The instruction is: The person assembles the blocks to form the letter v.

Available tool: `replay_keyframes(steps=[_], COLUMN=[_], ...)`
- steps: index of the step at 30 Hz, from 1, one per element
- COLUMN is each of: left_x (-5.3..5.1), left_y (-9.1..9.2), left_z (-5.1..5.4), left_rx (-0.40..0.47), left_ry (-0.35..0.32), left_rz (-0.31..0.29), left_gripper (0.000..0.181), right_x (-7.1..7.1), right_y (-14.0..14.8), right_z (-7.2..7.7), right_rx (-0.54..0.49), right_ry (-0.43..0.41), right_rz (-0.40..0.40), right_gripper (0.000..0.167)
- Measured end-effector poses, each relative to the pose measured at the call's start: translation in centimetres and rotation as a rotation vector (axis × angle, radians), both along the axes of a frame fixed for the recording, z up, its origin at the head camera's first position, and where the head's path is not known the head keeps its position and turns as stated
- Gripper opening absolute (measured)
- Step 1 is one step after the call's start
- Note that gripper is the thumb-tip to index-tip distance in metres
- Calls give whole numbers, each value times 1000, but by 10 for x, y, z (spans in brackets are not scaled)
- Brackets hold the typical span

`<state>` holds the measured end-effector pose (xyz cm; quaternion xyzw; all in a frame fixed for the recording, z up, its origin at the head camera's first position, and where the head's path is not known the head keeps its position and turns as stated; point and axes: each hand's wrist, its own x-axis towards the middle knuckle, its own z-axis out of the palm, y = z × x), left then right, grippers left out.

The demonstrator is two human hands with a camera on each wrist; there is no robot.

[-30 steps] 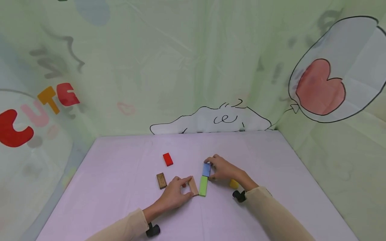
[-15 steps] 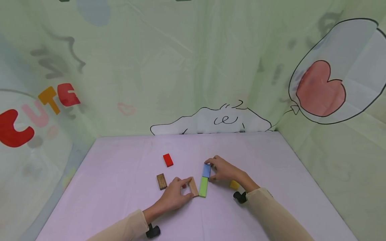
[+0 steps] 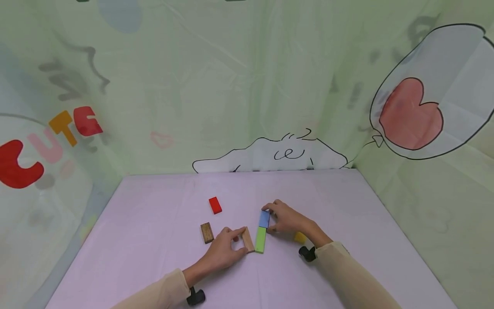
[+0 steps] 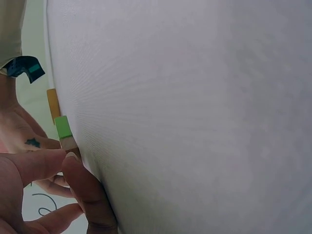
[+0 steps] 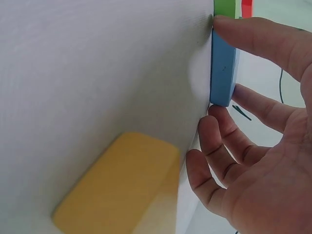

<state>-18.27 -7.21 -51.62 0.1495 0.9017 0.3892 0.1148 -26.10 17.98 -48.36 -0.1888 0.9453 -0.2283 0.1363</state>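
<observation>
In the head view, my left hand (image 3: pixel 224 249) pinches a light wood block (image 3: pixel 248 239) between thumb and finger. A green block (image 3: pixel 260 240) lies just right of it, the two touching or nearly so at their near ends. The blue block (image 3: pixel 264 219) stands end to end with the green one on its far side. My right hand (image 3: pixel 286 216) grips the blue block, thumb near the green joint and fingers at the far end. The right wrist view shows the thumb on the blue block (image 5: pixel 223 68) beside the green block (image 5: pixel 224 8).
A red block (image 3: pixel 215 205) lies at the back left, and a dark brown block (image 3: pixel 206 232) lies left of my left hand. Partly behind my right wrist is a yellow block (image 3: pixel 299 237). Printed cloth walls rise behind the lilac table (image 3: pixel 162 201) and at its sides.
</observation>
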Motion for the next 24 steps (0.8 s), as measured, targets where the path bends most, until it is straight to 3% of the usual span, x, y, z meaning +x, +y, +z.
replay_keyframes(steps=[24], left_x=[1], left_y=[2], left_z=[-1], left_rx=[-10], left_ry=[4], left_rz=[9], left_gripper=[63], right_x=[3], right_y=[3], right_z=[-2], right_rx=[5], right_ry=[19], right_rz=[3], right_gripper=[65])
